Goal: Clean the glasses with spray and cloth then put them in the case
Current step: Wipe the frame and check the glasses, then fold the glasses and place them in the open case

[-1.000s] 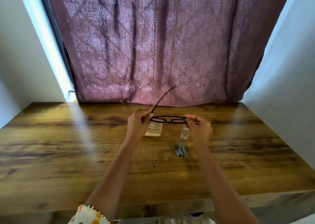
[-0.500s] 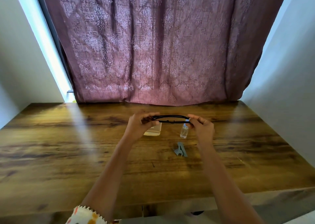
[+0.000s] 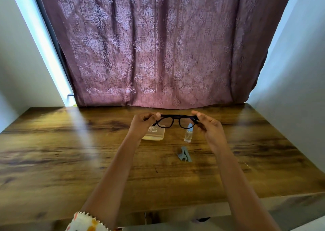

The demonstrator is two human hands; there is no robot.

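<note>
Black-framed glasses hang in the air above the far middle of the wooden table, lenses tilted toward me. My left hand pinches the frame's left end and my right hand pinches its right end. Both temples look folded in. Below the glasses, a pale clear case lies on the table, partly hidden by my left hand. A small clear spray bottle stands upright just right of the case. A crumpled grey cloth lies on the table in front of the bottle.
A patterned maroon curtain hangs behind the table's far edge. White walls close in on the left and right sides. The table's near edge runs just in front of my body.
The left temple, raised a second ago, is folded in. The glasses have turned from edge-on to showing both lenses. Both hands kept their grip and stayed nearly in place.
</note>
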